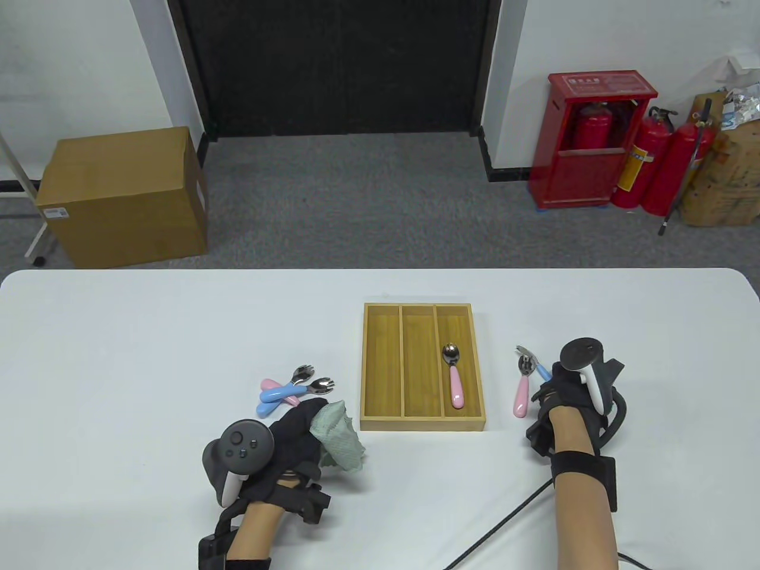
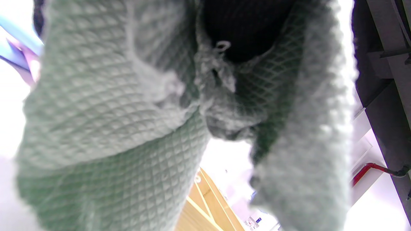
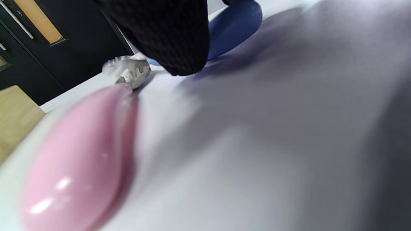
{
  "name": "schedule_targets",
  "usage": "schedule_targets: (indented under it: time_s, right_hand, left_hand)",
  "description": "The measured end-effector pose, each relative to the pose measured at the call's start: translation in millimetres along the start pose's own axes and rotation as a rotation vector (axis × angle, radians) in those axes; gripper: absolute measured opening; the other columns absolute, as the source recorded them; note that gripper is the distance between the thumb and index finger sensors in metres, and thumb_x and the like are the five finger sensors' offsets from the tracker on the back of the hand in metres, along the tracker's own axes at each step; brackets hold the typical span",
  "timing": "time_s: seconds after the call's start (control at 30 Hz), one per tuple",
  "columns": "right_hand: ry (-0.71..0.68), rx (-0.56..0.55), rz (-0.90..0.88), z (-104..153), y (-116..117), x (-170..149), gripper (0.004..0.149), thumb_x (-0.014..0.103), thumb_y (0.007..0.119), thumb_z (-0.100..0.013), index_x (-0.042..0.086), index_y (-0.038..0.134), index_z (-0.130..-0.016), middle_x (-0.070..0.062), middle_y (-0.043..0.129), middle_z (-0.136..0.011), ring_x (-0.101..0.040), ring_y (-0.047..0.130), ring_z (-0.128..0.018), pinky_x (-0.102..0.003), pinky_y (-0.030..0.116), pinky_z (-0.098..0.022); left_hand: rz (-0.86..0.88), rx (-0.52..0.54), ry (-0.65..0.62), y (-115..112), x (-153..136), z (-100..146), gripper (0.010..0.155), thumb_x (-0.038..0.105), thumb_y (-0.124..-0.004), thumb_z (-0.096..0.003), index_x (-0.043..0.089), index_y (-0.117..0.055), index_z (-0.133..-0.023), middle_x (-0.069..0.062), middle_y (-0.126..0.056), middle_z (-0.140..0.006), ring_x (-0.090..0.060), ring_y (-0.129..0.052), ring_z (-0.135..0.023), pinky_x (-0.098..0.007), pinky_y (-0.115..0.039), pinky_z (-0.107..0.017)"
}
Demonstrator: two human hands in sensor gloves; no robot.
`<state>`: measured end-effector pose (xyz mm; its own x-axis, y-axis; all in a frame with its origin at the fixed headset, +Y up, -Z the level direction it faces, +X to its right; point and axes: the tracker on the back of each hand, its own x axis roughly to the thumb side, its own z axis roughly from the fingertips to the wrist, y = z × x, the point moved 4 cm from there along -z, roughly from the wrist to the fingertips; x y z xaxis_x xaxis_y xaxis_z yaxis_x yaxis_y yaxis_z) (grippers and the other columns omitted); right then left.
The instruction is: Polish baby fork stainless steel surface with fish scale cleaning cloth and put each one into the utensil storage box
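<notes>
- The left hand (image 1: 285, 442) sat near the tabletop's (image 1: 119, 356) front edge, left of the box (image 1: 423, 366), its grip curled round a bunched pale green cloth (image 1: 339, 439).
- In the left wrist view the cloth (image 2: 109, 128) filled nearly the whole frame, its fish-scale weave plain, with a dark gloved finger (image 2: 247, 29) showing in a fold at the top.
- Just beyond the cloth lay a small pile of forks (image 1: 295, 389): two blue handles and one pink, crossed over one another, their steel heads pointing right toward the box.
- The wooden box had three long compartments; the right one held a pink-handled spoon (image 1: 454, 376), bowl away from the person, and the other two showed only bare wood.
- The right hand (image 1: 573, 392) was on the tabletop to the right of the box, at a blue fork (image 1: 537, 368) whose handle ran under the glove.
- A pink fork (image 1: 522, 389) lay just left of that hand, its head touching or crossing the blue one's.
- In the right wrist view a black fingertip (image 3: 173, 35) came down against the blue handle (image 3: 236, 27), with the pink handle (image 3: 80, 160) large and blurred in front and a steel fork head (image 3: 128, 70) behind it.
- Whether the right grip had closed on the blue fork I cannot tell; only the one fingertip showed.
</notes>
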<state>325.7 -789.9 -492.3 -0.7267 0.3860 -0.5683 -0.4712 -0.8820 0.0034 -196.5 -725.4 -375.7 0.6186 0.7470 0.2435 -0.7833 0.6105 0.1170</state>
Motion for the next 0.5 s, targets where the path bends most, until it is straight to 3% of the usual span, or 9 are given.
schedule_targets:
  time_s: [0.2, 0.37, 0.5]
  right_hand:
    - [-0.007, -0.014, -0.008, -1.3, 2.2, 2.9, 0.052, 0.022, 0.088, -0.042, 0.011, 0.07, -0.09, -0.014, 0.035, -0.111, -0.045, 0.033, -0.099, -0.067, 0.02, -0.071]
    - [-0.007, -0.053, -0.049, -0.2, -1.0, 0.2, 0.045, 0.022, 0.077, -0.045, 0.001, 0.073, -0.084, -0.015, 0.039, -0.109, -0.046, 0.035, -0.098, -0.067, 0.021, -0.071]
    - [0.005, -0.045, -0.053, 4.5, -6.6, -5.7, 0.048, 0.029, 0.076, -0.044, -0.002, 0.071, -0.08, -0.017, 0.038, -0.107, -0.046, 0.035, -0.097, -0.067, 0.022, -0.07]
  left_hand:
    - [-0.003, -0.006, -0.001, -1.2, 0.4, 0.1, 0.047, 0.034, -0.086, -0.047, 0.021, -0.081, -0.091, -0.009, -0.095, -0.077, -0.024, -0.105, -0.049, -0.045, -0.088, -0.039]
    - [0.03, -0.005, 0.015, -0.5, -3.0, -0.1, 0.047, 0.034, -0.086, -0.047, 0.021, -0.081, -0.091, -0.009, -0.095, -0.077, -0.024, -0.106, -0.049, -0.045, -0.088, -0.039]
    - [0.067, 0.005, 0.032, 1.5, -6.4, -0.1, 0.047, 0.034, -0.086, -0.0471, 0.021, -0.081, -0.091, -0.009, -0.095, -0.077, -0.024, -0.106, -0.049, -0.045, -0.088, -0.039]
